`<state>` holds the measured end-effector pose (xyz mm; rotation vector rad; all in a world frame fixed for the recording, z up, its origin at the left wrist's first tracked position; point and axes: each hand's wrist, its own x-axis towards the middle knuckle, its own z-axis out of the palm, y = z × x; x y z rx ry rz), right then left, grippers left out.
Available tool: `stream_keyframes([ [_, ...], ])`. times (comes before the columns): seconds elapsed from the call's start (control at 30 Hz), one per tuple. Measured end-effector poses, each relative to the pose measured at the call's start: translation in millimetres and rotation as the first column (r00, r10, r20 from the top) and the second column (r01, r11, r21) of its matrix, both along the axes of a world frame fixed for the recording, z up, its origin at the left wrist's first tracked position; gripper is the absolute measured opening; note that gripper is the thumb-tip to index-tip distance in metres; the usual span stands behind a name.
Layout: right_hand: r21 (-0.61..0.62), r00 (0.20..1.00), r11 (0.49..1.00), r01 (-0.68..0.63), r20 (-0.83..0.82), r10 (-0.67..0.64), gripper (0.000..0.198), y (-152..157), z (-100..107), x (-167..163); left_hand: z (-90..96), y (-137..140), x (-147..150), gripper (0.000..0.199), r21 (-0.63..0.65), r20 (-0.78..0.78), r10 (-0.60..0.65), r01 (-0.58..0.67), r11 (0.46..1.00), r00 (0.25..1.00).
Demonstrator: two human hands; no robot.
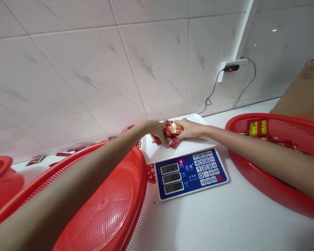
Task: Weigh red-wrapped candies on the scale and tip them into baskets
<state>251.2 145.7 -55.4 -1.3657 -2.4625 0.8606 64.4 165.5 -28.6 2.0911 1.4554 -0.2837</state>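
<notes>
Your left forearm [75,177] crosses above the round red perforated plastic basket [104,205] at near left, reaching the white rectangular plastic tray [155,155] of the blue-panelled scale [189,179]. There your left hand [158,131] and right hand [189,129] clasp small shiny red-and-gold packets [176,129] from opposite sides, apparently keeping loose pieces bunched. Another red plastic mesh basket [251,183] stands at right, probably for easy reach.

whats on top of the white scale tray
Red and gold wrapped packets sit on the white tray, between the left hand and right hand; a yellowish bit shows beneath the right wrist. The hands cover part of the pile, so its full count can't be seen.
</notes>
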Motion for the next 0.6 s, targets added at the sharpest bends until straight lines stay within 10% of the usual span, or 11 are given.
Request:
stream_keyframes([
  [0.17, -0.038, 0.979, 0.997, 0.068, -0.19, -0.074, 0.044, -13, -6, -10, -4.9, -16, -3, 0.123, -0.053, 0.175, 0.164, -0.157, 0.986, 0.971],
  [0.4, -0.087, 0.916, 0.983, 0.16, -0.359, -0.181, 0.042, -30, -16, -21, -26.3, -45, -12, 0.068, 0.057, 0.542, 0.316, -0.409, 0.911, 0.779],
  [0.6, -0.04, 0.764, 0.987, 0.157, -0.628, -0.147, 0.047, -44, 6, -64, 15.5, -82, -39, 0.055, -0.002, 0.742, 0.355, -0.529, 0.849, 0.568],
])
